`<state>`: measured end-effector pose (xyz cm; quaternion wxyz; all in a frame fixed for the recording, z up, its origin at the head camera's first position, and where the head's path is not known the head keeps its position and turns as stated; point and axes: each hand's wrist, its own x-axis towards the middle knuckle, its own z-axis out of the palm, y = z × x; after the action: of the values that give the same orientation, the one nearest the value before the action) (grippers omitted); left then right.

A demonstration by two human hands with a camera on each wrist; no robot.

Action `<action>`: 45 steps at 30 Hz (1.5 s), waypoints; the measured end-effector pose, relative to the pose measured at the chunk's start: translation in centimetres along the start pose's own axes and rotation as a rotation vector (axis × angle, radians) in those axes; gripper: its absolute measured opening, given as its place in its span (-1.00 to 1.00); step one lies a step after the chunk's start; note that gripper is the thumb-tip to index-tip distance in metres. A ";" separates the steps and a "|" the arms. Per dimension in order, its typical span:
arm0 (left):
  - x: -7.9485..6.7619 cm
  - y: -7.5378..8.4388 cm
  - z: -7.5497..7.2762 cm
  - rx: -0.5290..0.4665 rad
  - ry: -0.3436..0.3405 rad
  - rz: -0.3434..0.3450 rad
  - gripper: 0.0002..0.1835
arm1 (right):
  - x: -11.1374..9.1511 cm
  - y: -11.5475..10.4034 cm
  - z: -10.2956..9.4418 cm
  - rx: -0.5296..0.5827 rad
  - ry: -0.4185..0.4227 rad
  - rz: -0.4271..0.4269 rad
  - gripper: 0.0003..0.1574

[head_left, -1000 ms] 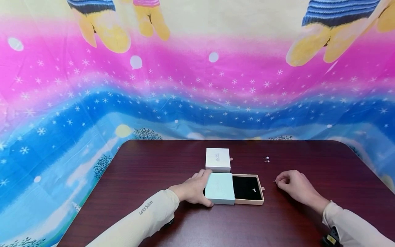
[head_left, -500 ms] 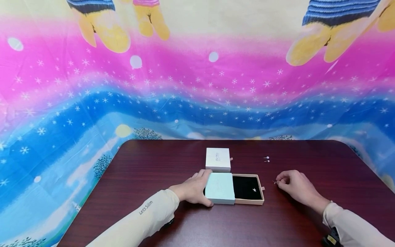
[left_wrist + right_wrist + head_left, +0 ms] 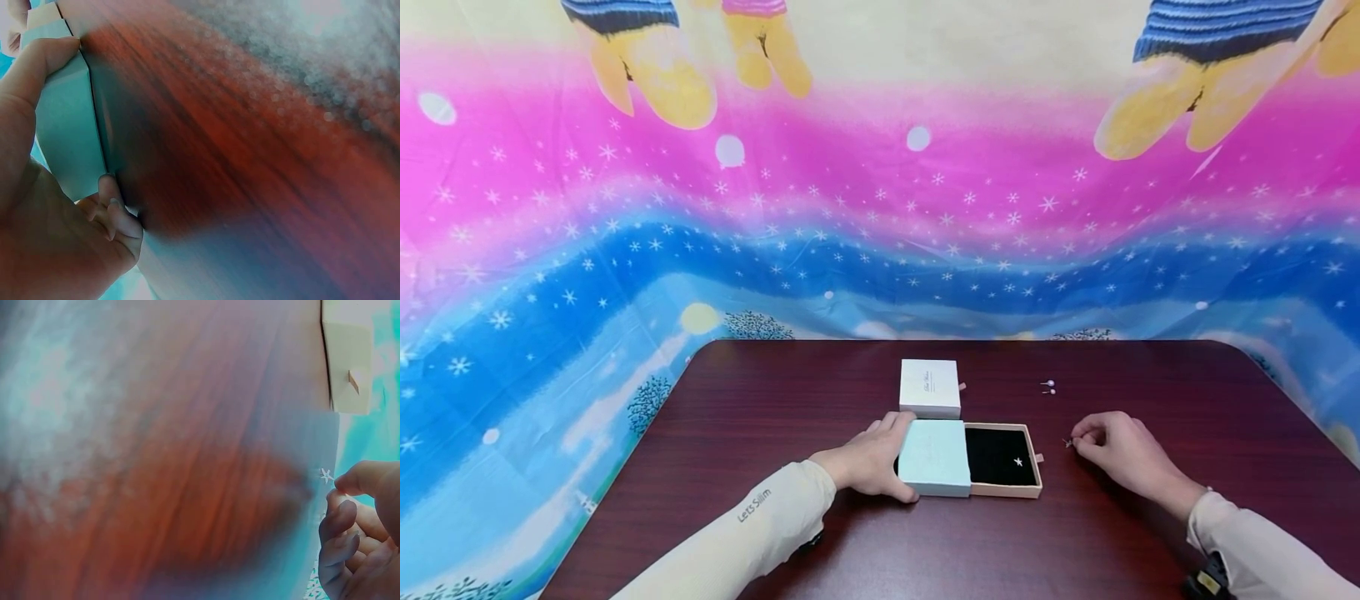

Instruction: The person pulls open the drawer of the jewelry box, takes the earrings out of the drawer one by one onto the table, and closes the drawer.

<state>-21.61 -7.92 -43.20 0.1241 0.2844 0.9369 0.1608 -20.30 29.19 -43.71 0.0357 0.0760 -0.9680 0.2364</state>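
A pale blue jewelry box (image 3: 934, 454) lies on the table with its drawer (image 3: 1036, 479) pulled out to the right. My left hand (image 3: 871, 460) grips the box's left end, thumb on the near side and fingers at the far side, as the left wrist view (image 3: 72, 128) also shows. On the drawer's black pad sits a silver star earring (image 3: 1018, 462). Right of the drawer, my right hand (image 3: 1122, 450) pinches another small star earring (image 3: 325, 475) between thumb and index finger, apart from the drawer. Its other fingers are curled.
A white box (image 3: 929, 387) with a small ribbon tab stands directly behind the blue one. Two pearl earrings (image 3: 1050, 387) lie on the dark red wooden table (image 3: 790, 392) at the back right. A colorful printed cloth (image 3: 865, 183) hangs behind the table.
The star earring in my right hand has turned slightly at the fingertips and shows more than before. My left hand, the boxes and the pearl earrings have stayed in place.
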 end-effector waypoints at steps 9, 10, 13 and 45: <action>-0.1 0.0 0.1 -0.002 0.003 -0.006 0.15 | 0.0 -0.3 -0.2 0.008 0.005 -0.007 -0.93; -0.1 0.0 0.1 -0.002 0.003 -0.007 0.15 | 0.0 -0.3 -0.2 0.009 0.007 -0.008 -0.93; -0.2 0.0 0.1 -0.002 0.003 -0.008 0.16 | 0.0 -0.4 -0.3 0.012 0.007 -0.007 -0.93; 0.1 -0.1 0.1 0.012 -0.002 -0.004 0.14 | -0.1 -2.3 -1.0 0.010 0.032 -0.055 -0.94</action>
<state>-21.69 -7.96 -43.33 0.1237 0.2833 0.9384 0.1545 -19.77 27.69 -41.78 0.0574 0.0989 -0.9637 0.2412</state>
